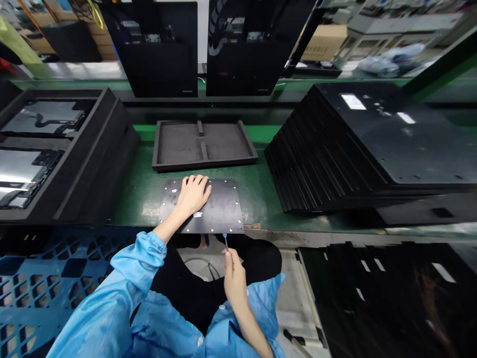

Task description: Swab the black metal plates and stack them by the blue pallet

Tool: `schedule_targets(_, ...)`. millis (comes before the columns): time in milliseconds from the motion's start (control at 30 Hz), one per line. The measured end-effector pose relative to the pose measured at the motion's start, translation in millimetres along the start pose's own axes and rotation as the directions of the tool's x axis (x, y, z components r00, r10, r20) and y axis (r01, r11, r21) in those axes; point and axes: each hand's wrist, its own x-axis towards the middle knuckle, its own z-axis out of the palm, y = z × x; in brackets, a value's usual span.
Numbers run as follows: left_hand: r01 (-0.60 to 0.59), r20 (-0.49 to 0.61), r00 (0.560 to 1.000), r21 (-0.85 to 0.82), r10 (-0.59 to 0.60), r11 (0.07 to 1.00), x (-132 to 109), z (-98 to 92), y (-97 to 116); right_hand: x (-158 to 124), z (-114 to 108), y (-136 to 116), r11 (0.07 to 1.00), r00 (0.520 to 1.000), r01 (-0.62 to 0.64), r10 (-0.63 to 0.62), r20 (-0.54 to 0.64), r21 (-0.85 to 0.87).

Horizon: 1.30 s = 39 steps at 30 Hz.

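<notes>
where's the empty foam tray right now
In the head view the foam tray lies mid-bench on the green mat, just beyond the dark plate under the left hand.

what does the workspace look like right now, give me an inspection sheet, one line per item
surface: green bench mat, scuffed near the front edge
job's things: dark flat plate with small pale dots along its edges, lying flat near the front edge
clutter: empty black foam tray behind the plate; slanted stack of black panels to the right; foam trays with parts to the left
grippers: left hand flat on the plate; right hand pinching a thin blue tool
cables: nothing seen on the mat
surroundings: blue crate lower left; black upright units behind
</notes>
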Motion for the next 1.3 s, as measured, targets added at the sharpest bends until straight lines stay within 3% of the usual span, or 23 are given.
schedule_targets(67,0.004,0.01,1.0,-0.008,-0.003,1.0,0.7,-1.2,1.1,4.7,-26.2,-10.5,0.99,0.999,0.013,-0.008,0.035,-0.144)
schedule_targets(133,-0.006,0.031,0.999,-0.037,0.008,0.999,-1.8,-5.1,1.9,11.5,-54.7,-27.7,0.923,0.994,0.036,0.006,0.109,-0.383)
schedule_targets(233,-0.121,0.104,0.986,-0.107,0.132,0.987,-18.9,-16.9,1.5,21.7,-84.1,-66.9,0.623,0.978,0.144,0.031,0.209,-0.769)
schedule_targets(333,-0.353,0.225,0.899,-0.133,0.375,0.926,-53.4,-31.5,-3.2,25.6,-90.3,-111.4,0.326,0.96,0.258,0.022,0.28,-0.91)
schedule_targets(400,-0.454,0.271,0.851,-0.049,0.449,0.89,-78.7,-40.1,-7.4,24.3,-88.1,-134.1,0.21,0.95,0.301,0.022,0.312,-0.93)
schedule_targets(467,-0.502,0.248,0.849,0.103,0.467,0.859,-98.2,-48.6,-9.0,22.6,-88.3,-144.7,0.149,0.943,0.32,0.044,0.329,-0.936)
schedule_targets(533,-0.534,0.167,0.845,0.237,0.507,0.812,-106.8,-58.6,-7.0,24.3,-94.2,-142.0,0.136,0.937,0.33,0.071,0.342,-0.934)
schedule_targets(600,-0.516,0.061,0.849,0.312,0.525,0.798,-103.0,-71.1,-3.8,32.9,-102.8,-130.3,0.187,0.919,0.378,0.048,0.392,-0.907)
schedule_targets(700,-0.444,-0.039,0.879,0.294,0.475,0.846,-82.1,-89.3,-2.1,56.0,-103.3,-112.9,0.38,0.847,0.526,-0.156,0.508,-0.761)
schedule_targets(767,-0.422,-0.05,0.893,0.246,0.446,0.872,-67.4,-96.0,-2.0,72.5,-87.2,-111.1,0.455,0.798,0.601,-0.307,0.518,-0.656)
schedule_targets(833,-0.418,-0.047,0.898,0.215,0.437,0.882,-57.5,-96.6,-0.7,89.3,-61.3,-119.0,0.439,0.777,0.63,-0.347,0.526,-0.64)
schedule_targets(933,-0.416,-0.066,0.898,0.195,0.435,0.888,-52.6,-89.6,2.7,116.2,-24.0,-139.8,0.363,0.757,0.653,-0.287,0.587,-0.665)
schedule_targets(1067,-0.392,-0.131,0.901,0.165,0.415,0.905,-56.4,-78.8,6.3,140.9,-5.5,-155.8,0.264,0.731,0.681,-0.285,0.62,-0.682)
schedule_targets(1133,-0.388,-0.149,0.899,0.161,0.411,0.908,-59.3,-75.9,8.1,143.8,-7.1,-154.9,0.119,0.646,0.753,-0.327,0.69,-0.648)
schedule_targets(1167,-0.387,-0.155,0.899,0.16,0.41,0.908,-60.6,-75.3,9.0,143.5,-9.0,-153.5,0.014,0.565,0.799,-0.359,0.743,-0.601)
schedule_targets(1233,-0.385,-0.168,0.898,0.153,0.407,0.91,-62.5,-75.5,9.9,140.9,-13.4,-151.7,-0.222,0.351,0.85,-0.44,0.827,-0.479)
schedule_targets(1267,-0.382,-0.177,0.898,0.145,0.403,0.913,-62.9,-76.0,9.8,139.3,-15.4,-152.1,-0.326,0.25,0.838,-0.485,0.838,-0.438)
schedule_targets(1300,-0.378,-0.184,0.899,0.133,0.398,0.916,-63.0,-76.8,9.3,137.6,-17.3,-153.7,-0.402,0.178,0.807,-0.533,0.827,-0.433)
